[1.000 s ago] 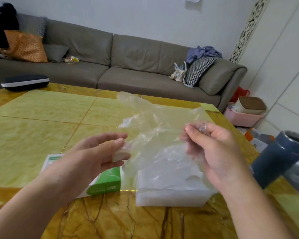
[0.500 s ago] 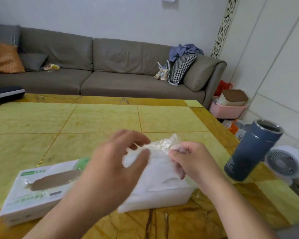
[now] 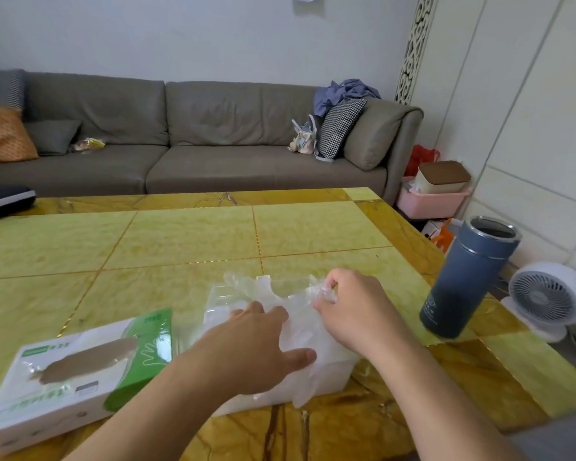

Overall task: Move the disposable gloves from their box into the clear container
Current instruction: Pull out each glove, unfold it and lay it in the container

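Gloves [image 3: 300, 331] thin, clear, crumpled in container [image 3: 326, 377]

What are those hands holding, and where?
The right hand pinches a crumpled edge of the clear gloves; the left hand presses flat on them.

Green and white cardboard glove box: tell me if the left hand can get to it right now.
Probably yes. The green and white cardboard glove box lies just beside the left hand, nothing between them; that hand presses on the clear plastic gloves.
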`<state>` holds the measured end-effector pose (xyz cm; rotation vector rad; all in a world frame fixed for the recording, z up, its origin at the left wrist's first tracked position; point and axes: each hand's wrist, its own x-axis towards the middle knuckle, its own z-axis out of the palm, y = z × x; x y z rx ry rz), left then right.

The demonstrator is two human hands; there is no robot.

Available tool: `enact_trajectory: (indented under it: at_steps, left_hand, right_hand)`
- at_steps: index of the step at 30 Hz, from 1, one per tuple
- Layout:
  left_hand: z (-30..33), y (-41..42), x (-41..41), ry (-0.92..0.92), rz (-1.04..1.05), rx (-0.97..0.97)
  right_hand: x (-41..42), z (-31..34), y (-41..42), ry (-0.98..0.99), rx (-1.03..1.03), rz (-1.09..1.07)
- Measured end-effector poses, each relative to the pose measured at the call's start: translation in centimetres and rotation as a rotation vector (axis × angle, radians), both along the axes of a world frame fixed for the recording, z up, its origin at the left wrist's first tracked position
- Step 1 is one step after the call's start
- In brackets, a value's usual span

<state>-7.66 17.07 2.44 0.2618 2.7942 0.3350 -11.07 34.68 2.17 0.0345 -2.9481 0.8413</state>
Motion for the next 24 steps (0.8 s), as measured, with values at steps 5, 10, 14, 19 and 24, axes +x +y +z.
enact_trajectory:
  at_steps: [5,10,14,19,24]
  left_hand:
    - [-0.3,-0.7,-0.6,0.082,-0.007,-0.022]
    - [-0.1,-1.2,-1.2,0.180,-0.039,-0.001]
    - [1.3,-0.9,-0.6,0.198,-0.044,0.204]
    - [1.8,-0.4,0.2,0.086,-0.150,0.103]
    - [2.0,-1.2,0.1,-0.070,-0.154,0.046]
  right_hand:
    - [-0.1,-0.6,0.1,-0.005,0.007,0.004]
    - [-0.3,-0.9,0.0,-0.009,0.022,0.006]
    - [-0.4,-0.2,0.0,-0.018,-0.082,0.003]
    - [-0.3,0.2,0.4,-0.042,-0.133,0.004]
    - [0.0,0.6,0.9,-0.058,-0.098,0.016]
